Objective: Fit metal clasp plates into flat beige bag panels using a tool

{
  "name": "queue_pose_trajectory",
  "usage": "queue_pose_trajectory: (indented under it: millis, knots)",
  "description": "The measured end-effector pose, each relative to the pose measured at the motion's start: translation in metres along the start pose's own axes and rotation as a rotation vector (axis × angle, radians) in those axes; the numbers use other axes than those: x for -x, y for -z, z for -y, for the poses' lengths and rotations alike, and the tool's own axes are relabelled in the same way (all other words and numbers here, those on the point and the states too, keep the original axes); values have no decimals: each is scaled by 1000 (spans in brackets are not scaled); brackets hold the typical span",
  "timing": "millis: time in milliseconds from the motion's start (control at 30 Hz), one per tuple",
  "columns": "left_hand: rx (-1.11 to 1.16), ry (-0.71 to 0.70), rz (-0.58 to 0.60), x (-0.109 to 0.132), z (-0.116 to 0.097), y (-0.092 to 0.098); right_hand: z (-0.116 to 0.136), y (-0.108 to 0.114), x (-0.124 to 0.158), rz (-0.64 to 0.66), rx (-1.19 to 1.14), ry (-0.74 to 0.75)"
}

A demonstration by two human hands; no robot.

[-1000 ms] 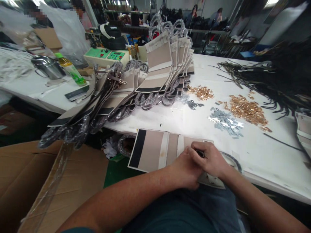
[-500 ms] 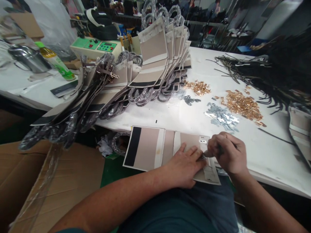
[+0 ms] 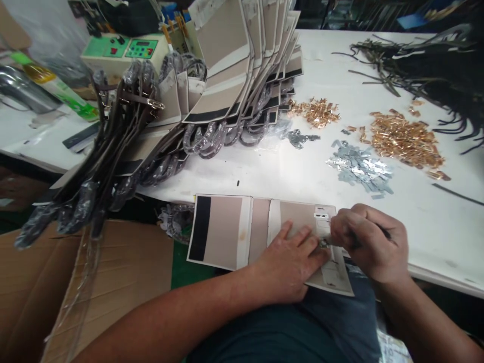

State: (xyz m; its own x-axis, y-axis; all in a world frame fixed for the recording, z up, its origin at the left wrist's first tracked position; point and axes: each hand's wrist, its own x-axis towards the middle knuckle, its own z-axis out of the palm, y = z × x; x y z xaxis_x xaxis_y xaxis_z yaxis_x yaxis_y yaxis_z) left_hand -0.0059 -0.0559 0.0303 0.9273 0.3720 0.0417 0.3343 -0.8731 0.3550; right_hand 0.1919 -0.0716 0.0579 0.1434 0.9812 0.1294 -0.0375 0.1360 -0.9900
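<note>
A beige bag panel (image 3: 227, 229) with a black strip and pale bands lies unfolded at the table's front edge, partly over my lap. My left hand (image 3: 289, 259) presses flat on its right part, fingers spread. A small silver metal plate (image 3: 321, 216) sits near the panel's right side; a second metal fitting (image 3: 324, 243) shows by my left fingertips. Over that fitting, my right hand (image 3: 372, 242) is closed in a fist around a tool with a dark handle. Most of the tool is hidden by the fist, so its kind is unclear.
Stacked bag panels with wrapped handles (image 3: 223, 75) fill the table's left and middle. Beyond my right hand lie silver plates (image 3: 361, 169), gold clips (image 3: 404, 138), more gold clips (image 3: 315, 112) and dark straps (image 3: 427, 85). A green-fronted machine (image 3: 121, 48) and bottle (image 3: 56, 85) stand behind; a cardboard box (image 3: 113, 287) is at lower left.
My view has tilted down and come closer. My left hand stays flat on the panel, and my right fist, still at the metal fitting, has shifted only slightly.
</note>
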Motion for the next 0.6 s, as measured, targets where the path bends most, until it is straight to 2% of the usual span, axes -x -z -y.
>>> queue_pose_trajectory:
  millis: [133, 233, 333, 433, 600]
  knots:
    - [17, 9, 23, -3, 0, 5, 2, 0, -1, -27, -63, -67]
    - [26, 8, 29, -5, 1, 7, 6, -8, -3, 24, 140, -46]
    - [26, 1, 16, -5, 2, 6, 12, -25, -9, 165, 414, 13]
    - [12, -9, -28, -2, 2, 3, 16, -39, -16, 253, 542, 36]
    - [-1, 40, -87, 6, -2, -6, 24, -32, -20, 67, 432, -141]
